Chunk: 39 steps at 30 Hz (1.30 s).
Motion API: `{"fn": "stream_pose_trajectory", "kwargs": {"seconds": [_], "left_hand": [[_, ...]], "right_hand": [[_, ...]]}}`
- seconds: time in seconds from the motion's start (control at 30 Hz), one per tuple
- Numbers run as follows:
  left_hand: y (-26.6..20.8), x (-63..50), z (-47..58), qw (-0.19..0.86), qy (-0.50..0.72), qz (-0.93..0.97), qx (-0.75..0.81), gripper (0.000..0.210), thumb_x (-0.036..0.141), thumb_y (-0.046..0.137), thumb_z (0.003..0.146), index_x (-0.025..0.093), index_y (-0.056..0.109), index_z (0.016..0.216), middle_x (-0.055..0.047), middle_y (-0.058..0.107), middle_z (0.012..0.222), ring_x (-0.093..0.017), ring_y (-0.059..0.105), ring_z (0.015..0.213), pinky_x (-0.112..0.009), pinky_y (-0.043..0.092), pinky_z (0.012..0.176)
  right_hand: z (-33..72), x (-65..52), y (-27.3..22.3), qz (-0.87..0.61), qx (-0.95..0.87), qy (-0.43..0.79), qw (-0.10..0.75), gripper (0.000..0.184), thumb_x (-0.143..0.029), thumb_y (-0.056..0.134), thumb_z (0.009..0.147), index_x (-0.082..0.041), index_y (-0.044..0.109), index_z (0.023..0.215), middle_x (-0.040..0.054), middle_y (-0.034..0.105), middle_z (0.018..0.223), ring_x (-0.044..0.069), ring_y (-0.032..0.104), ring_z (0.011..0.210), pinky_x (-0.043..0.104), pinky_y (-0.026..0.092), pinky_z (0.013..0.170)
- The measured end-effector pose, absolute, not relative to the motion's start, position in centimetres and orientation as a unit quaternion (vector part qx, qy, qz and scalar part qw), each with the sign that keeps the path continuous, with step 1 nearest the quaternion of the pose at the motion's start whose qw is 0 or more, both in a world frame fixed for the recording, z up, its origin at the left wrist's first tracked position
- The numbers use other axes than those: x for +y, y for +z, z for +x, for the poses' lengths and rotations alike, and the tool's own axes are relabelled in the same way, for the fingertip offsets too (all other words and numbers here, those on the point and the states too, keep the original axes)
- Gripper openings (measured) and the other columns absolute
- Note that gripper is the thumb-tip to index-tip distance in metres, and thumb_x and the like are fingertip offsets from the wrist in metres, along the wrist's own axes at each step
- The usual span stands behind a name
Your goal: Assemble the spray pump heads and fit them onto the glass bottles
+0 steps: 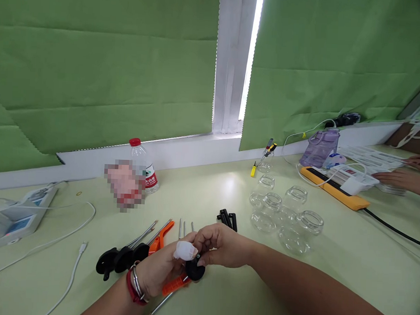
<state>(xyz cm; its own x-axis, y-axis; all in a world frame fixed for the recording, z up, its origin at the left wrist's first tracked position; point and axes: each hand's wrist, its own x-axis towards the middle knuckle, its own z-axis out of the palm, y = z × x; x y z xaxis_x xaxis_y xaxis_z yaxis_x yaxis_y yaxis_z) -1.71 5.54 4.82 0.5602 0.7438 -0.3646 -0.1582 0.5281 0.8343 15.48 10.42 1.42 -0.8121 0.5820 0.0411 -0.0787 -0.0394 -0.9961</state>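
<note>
My left hand [159, 266], one fingertip wrapped in white and bracelets at the wrist, is closed round a black disc [195, 271] on a metal rod. An orange handle [175, 284] sticks out below that hand. The fingers of my right hand [223, 246] are pinched together at the disc's upper edge, where a tiny metal piece shows. What they pinch is mostly hidden. Left of my hands lie several metal rods [142, 235] with black discs [107, 262] and another orange handle [162, 236]. Small black handle-like parts [227, 218] lie just beyond my right hand.
Several clear glass jars [296, 233] stand to the right. Behind them, screwdrivers [269, 150] stand in a jar. Farther right are an orange power strip [334, 188], a purple bottle [320, 147] and another person's hands [400, 179]. A red-capped bottle [150, 176] and white cables [73, 267] are leftward.
</note>
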Motion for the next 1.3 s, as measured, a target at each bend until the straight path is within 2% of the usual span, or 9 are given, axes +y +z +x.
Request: {"fn": "stream_pose_trajectory", "kwargs": {"seconds": [0.1, 0.3, 0.6, 0.67, 0.8, 0.9, 1.1, 1.3], "left_hand": [[5.19, 5.44, -1.58, 0.79, 0.286, 0.393, 0.373, 0.031, 0.031, 0.058, 0.061, 0.021, 0.059, 0.089, 0.002, 0.053, 0.071, -0.013, 0.046, 0.063, -0.024, 0.037, 0.058], [5.62, 5.26, -1.43, 0.79, 0.287, 0.397, 0.369, 0.042, 0.033, 0.058, 0.062, 0.022, 0.062, 0.102, 0.001, 0.057, 0.07, -0.013, 0.047, 0.064, -0.024, 0.036, 0.059], [5.78, 5.09, -1.44, 0.782, 0.3, 0.38, 0.393, 0.038, 0.033, 0.061, 0.058, 0.018, 0.064, 0.092, 0.003, 0.05, 0.062, -0.01, 0.036, 0.057, -0.022, 0.033, 0.057], [5.6, 5.07, -1.59, 0.779, 0.303, 0.379, 0.398, 0.041, 0.035, 0.063, 0.058, 0.018, 0.063, 0.095, 0.004, 0.049, 0.06, -0.01, 0.033, 0.055, -0.023, 0.033, 0.058], [5.3, 5.0, -1.85, 0.776, 0.298, 0.372, 0.414, 0.047, 0.039, 0.068, 0.054, 0.018, 0.064, 0.097, 0.001, 0.054, 0.066, -0.011, 0.04, 0.059, -0.024, 0.033, 0.057], [5.37, 4.88, -1.84, 0.787, 0.292, 0.363, 0.405, 0.043, 0.038, 0.068, 0.054, 0.017, 0.065, 0.091, 0.001, 0.054, 0.064, -0.012, 0.042, 0.061, -0.023, 0.032, 0.058], [5.78, 4.66, -1.71, 0.788, 0.306, 0.363, 0.392, 0.035, 0.032, 0.066, 0.056, 0.018, 0.066, 0.088, 0.004, 0.048, 0.058, -0.009, 0.036, 0.056, -0.021, 0.03, 0.055], [5.58, 4.54, -1.9, 0.764, 0.3, 0.388, 0.419, 0.037, 0.04, 0.066, 0.055, 0.017, 0.065, 0.083, 0.001, 0.052, 0.063, -0.011, 0.04, 0.06, -0.024, 0.031, 0.058]], "right_hand": [[15.45, 10.41, 1.37, -0.185, -0.645, 0.699, 0.247, 0.03, -0.027, 0.078, 0.062, -0.012, 0.057, 0.077, 0.0022, 0.062, 0.081, 0.009, 0.057, 0.069, 0.023, 0.047, 0.064], [15.41, 10.35, 1.51, -0.178, -0.633, 0.71, 0.253, 0.029, -0.025, 0.078, 0.062, -0.012, 0.057, 0.077, 0.0028, 0.063, 0.083, 0.008, 0.058, 0.07, 0.022, 0.047, 0.064], [15.34, 10.22, 1.86, -0.164, -0.616, 0.726, 0.257, 0.027, -0.021, 0.078, 0.061, -0.011, 0.057, 0.075, 0.0067, 0.065, 0.094, 0.01, 0.059, 0.076, 0.024, 0.048, 0.068], [15.31, 10.16, 2.05, -0.172, -0.615, 0.725, 0.257, 0.027, -0.021, 0.078, 0.061, -0.011, 0.057, 0.075, 0.0058, 0.066, 0.09, 0.009, 0.059, 0.074, 0.024, 0.048, 0.068], [15.24, 10.03, 2.26, -0.19, -0.61, 0.725, 0.256, 0.029, -0.023, 0.08, 0.059, -0.011, 0.058, 0.074, 0.0031, 0.065, 0.081, 0.009, 0.059, 0.071, 0.025, 0.048, 0.067], [15.17, 9.97, 2.16, -0.189, -0.602, 0.731, 0.259, 0.03, -0.024, 0.08, 0.057, -0.011, 0.058, 0.073, 0.0032, 0.066, 0.081, 0.009, 0.059, 0.07, 0.024, 0.048, 0.066], [15.09, 9.92, 1.86, -0.171, -0.594, 0.741, 0.262, 0.031, -0.024, 0.081, 0.057, -0.012, 0.059, 0.074, 0.0039, 0.066, 0.084, 0.01, 0.061, 0.074, 0.024, 0.049, 0.068], [15.11, 9.76, 2.06, -0.187, -0.597, 0.735, 0.261, 0.032, -0.024, 0.081, 0.057, -0.012, 0.06, 0.078, 0.0022, 0.065, 0.079, 0.009, 0.06, 0.068, 0.023, 0.049, 0.065]]}}
